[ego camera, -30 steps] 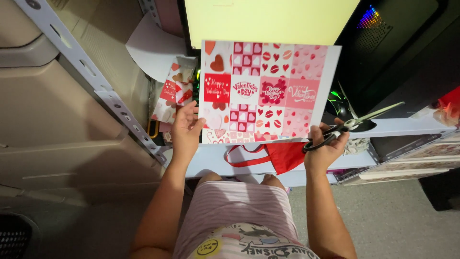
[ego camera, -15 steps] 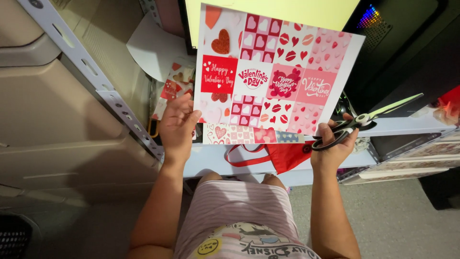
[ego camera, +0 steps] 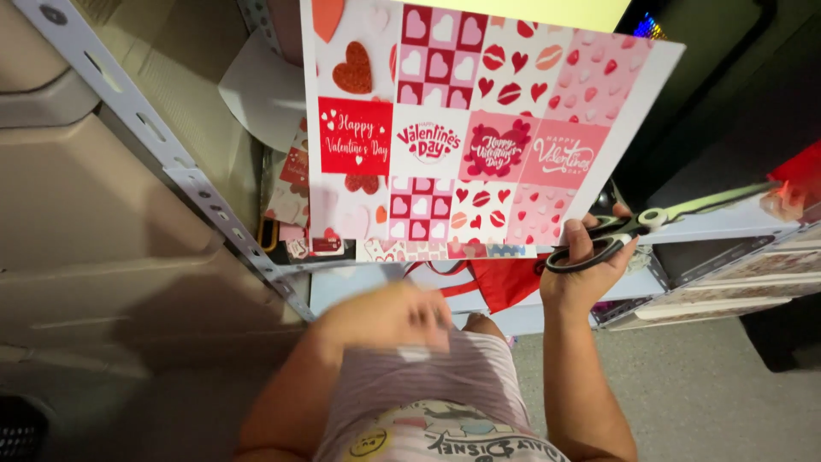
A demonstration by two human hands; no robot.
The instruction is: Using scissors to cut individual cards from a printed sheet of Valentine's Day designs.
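- Printed sheet of red, pink and white squares with hearts and lips, held up flat ahead, filling the upper middle of the view above the shelf edge.
- Right hand at the sheet's lower right corner, fingers closed through the black handles of the scissors; pale blades pointing right, along the shelf edge.
- Whether the right hand also pinches the sheet: cannot tell.
- Left hand low, below the sheet and apart from it, over the striped pink top; blurred, so open or closed cannot be told.
- Red bag just under the sheet, between the two hands.
- Grey metal rail slanting down at the left, beside a loose white paper.
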